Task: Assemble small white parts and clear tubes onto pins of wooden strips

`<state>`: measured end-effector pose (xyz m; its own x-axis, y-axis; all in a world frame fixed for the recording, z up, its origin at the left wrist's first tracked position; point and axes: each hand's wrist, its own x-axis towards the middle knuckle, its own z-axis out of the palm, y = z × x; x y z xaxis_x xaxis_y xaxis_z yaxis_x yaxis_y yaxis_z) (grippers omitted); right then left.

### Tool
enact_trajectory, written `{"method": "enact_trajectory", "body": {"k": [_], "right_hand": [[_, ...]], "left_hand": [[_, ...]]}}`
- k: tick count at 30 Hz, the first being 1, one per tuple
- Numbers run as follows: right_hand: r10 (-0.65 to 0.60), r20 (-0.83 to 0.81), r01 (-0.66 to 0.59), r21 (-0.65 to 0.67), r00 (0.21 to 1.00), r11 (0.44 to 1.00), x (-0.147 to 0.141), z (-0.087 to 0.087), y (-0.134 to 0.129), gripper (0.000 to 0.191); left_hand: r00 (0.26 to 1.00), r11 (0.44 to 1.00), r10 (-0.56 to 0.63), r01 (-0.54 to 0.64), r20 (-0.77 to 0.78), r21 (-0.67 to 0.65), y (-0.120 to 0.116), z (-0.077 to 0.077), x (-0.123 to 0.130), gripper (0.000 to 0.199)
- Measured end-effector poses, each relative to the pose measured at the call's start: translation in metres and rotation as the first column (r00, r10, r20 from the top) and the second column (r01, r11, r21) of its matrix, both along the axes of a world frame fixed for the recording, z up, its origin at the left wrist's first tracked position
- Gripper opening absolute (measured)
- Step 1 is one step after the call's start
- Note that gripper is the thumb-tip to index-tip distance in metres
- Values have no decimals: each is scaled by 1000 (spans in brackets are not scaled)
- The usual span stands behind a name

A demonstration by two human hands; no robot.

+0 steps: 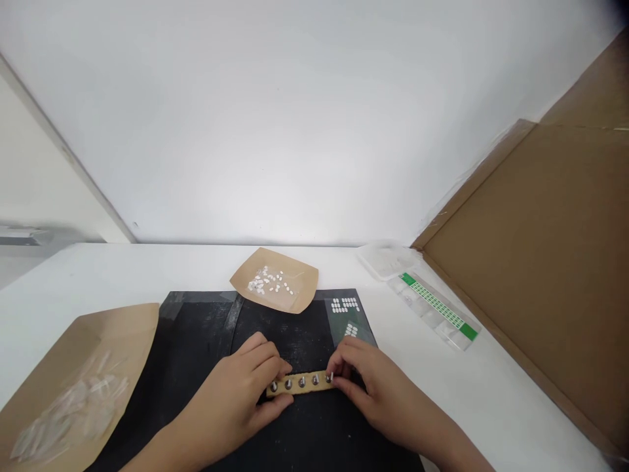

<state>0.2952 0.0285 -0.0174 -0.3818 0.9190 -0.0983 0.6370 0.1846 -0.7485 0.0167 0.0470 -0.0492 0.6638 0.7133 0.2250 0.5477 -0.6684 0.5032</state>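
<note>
Our left hand (248, 387) pinches the strip (308, 383) flat on the black mat (196, 367), seemingly for steadiness; our right hand's (366, 380) fingertips close narrowly at its end stud (329, 378).

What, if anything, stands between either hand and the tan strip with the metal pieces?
Nothing visible does. The left hand holds the tan strip near its left end, and the right hand has its fingertips at the rightmost metal piece. The paper tray lies beyond the strip.
</note>
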Motion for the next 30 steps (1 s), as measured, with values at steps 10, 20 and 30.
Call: {"method": "enact_trajectory", "body": {"k": [10,20,30], "right_hand": [[-58,22,58,-11,998,998,-3,-5,1,9],[-48,68,50,-32,997,998,-3,-5,2,13],[-11,73,13,-15,997,1000,-3,-2,0,17]], "left_hand": [[1000,1000,-6,6,-8,-11,0,-2,-1,14],[1000,1000,-8,8,3,-9,0,-3,0,15],[1000,1000,0,0,3,2,0,-4,-1,15]]}}
